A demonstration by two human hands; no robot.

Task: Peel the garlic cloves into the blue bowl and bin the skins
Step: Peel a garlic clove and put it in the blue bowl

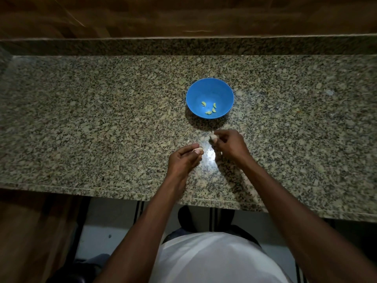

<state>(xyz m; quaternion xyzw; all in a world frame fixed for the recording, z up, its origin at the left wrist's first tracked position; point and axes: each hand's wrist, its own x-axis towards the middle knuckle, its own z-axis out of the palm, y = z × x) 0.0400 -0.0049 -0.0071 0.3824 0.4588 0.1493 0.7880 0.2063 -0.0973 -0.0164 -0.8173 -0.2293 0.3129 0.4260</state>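
A blue bowl (pixel 210 88) stands on the speckled granite counter and holds several peeled, pale yellow garlic cloves (pixel 208 112). Just in front of the bowl, my right hand (pixel 228 145) pinches a small whitish garlic clove (pixel 212 136) at its fingertips. To the left and a little nearer, my left hand (pixel 183 160) pinches another pale piece of garlic (pixel 197 149) between thumb and fingers; whether it is a clove or skin I cannot tell. The two hands are a short gap apart.
The granite counter (pixel 102 119) runs the full width, with a raised granite lip and a wooden wall (pixel 183 17) behind it. Its front edge (pixel 122 190) lies close to my body. Below are a tiled floor and a wooden panel at the left. No bin is visible.
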